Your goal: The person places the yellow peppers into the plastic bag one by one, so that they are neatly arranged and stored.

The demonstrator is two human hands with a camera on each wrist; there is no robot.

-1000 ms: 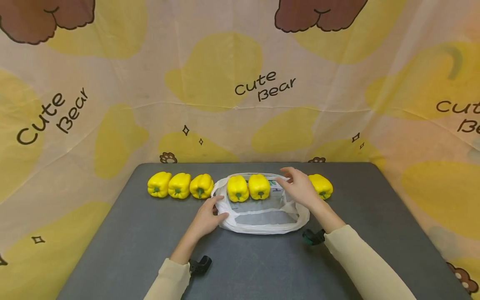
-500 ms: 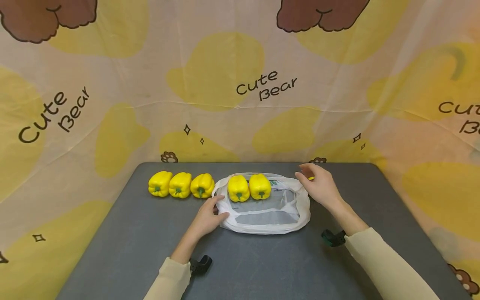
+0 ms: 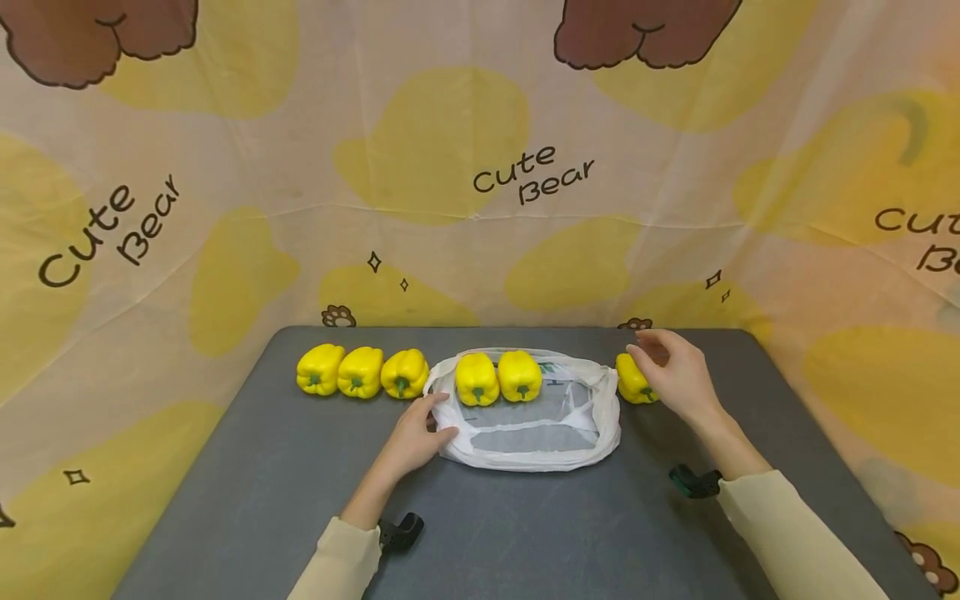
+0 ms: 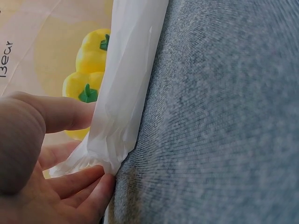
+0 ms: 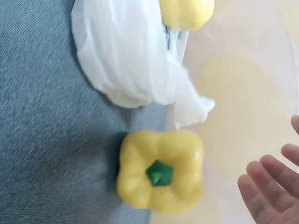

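My left hand point(image 3: 411, 433) holds the left rim of a white plastic bag point(image 3: 525, 458). In the left wrist view its fingers point(image 4: 88, 186) touch the outside of the plastic, with the thumb at the rim. Two yellow bell peppers point(image 3: 477, 379) show side by side at the far part of the bag's opening. To the right of the bag stands another yellow bell pepper point(image 3: 636, 382), partly hidden by my right hand point(image 3: 678, 375) in the head view. The right wrist view shows that pepper point(image 5: 160, 172) stem toward the camera, with the right hand's fingers point(image 5: 266, 186) loosely spread, apart from it.
Three more yellow bell peppers point(image 3: 360, 372) stand in a row left of the bag, near the grey table's point(image 3: 487, 533) far edge. A printed cloth point(image 3: 465, 142) hangs behind and along both sides. Each wrist carries a black camera mount point(image 3: 401, 531).
My right hand has moved from the bag's right side over to the right-hand bell pepper. The left hand and the peppers stay where they were.
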